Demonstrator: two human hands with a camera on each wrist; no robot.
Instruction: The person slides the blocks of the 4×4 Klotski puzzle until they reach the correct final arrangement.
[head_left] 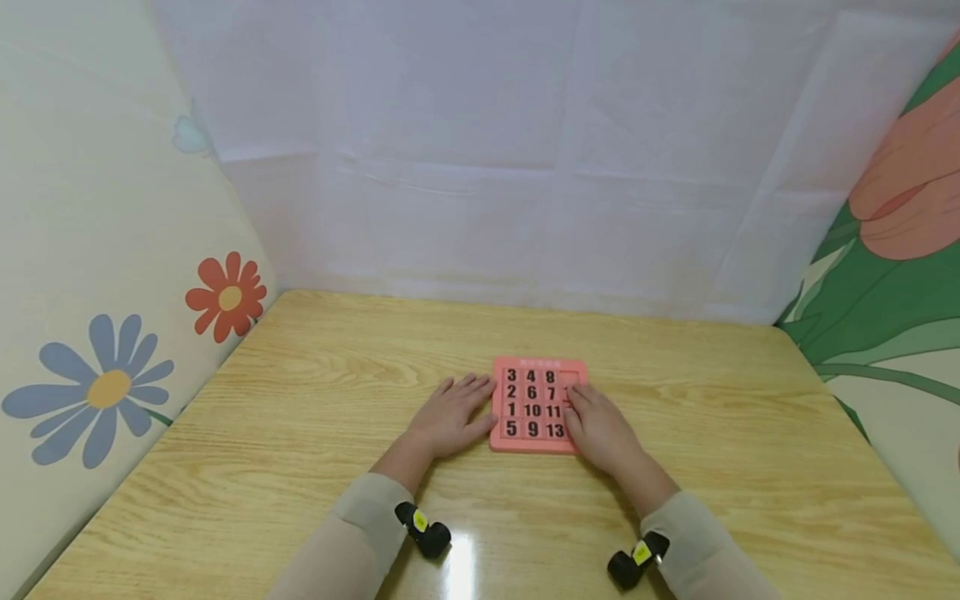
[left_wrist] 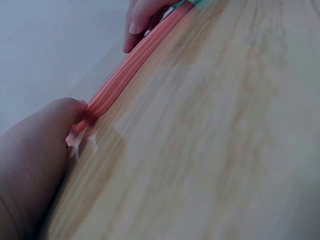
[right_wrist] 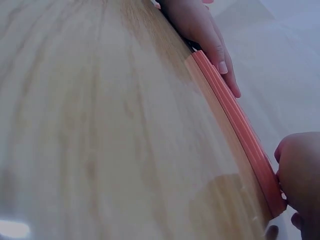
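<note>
A pink sliding number puzzle (head_left: pixel 525 446) lies flat on the wooden table, its white-pink tiles printed with black numbers. Along the puzzle's left edge rests my left hand (head_left: pixel 450 417), fingers spread and fairly straight, thumb and fingertips touching the frame. My right hand (head_left: pixel 603 429) lies over the right side, its fingertips on the right column and hiding part of it. At the column's top, a bare pink slot shows beside the 8. Seen low from the left wrist, the puzzle's ridged side (left_wrist: pixel 125 75) runs between both hands; the right wrist view shows the same side (right_wrist: pixel 240 130).
The wooden table (head_left: pixel 300 375) extends around the puzzle. A white cloth (head_left: pixel 450 167) hangs behind it, with flower-printed panels at the left (head_left: pixel 75 250) and right (head_left: pixel 907 283). Each sleeve carries a black wrist camera, one left (head_left: pixel 423 529) and one right (head_left: pixel 637 560).
</note>
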